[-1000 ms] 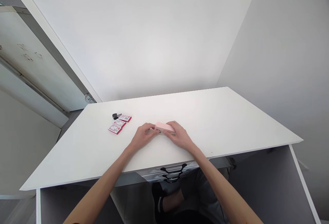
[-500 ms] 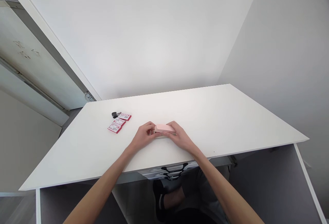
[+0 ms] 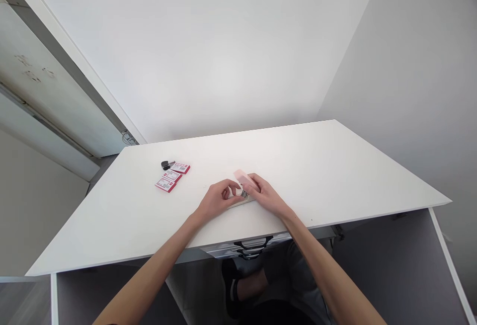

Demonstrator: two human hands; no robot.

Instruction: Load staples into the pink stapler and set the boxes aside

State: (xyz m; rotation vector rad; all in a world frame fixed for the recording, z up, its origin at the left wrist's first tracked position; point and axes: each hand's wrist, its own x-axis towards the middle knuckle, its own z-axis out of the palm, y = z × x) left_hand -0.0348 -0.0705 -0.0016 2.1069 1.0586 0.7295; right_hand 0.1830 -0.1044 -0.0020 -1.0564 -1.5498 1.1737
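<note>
Pink stapler [image 3: 243, 177] was on white desk [image 3: 335, 171], approx. mid-width, slightly nearer front edge than back edge. Its pink top was tilted up off the pale base [image 3: 240, 203], w/ metal part [image 3: 244, 194] showing btwn. R hand [image 3: 267, 196] was closed round the stapler's right end, thumb on near side, fingers on far side. L hand [image 3: 218, 198] was at the left end, half curled, thumb along base, index finger w/ a gap from thumb; couldn't tell if it gripped anything. Toward desk's back left corner: 3 red-and-white boxes [image 3: 172, 176] in a slanting group, labels up. Small black tool [image 3: 166, 165] lay by the rearmost box, tip toward it; contact unclear. Below front edge, approx. middle: black drawer handles [image 3: 254, 247]; lower down, a dark shoe [image 3: 229, 278].
</note>
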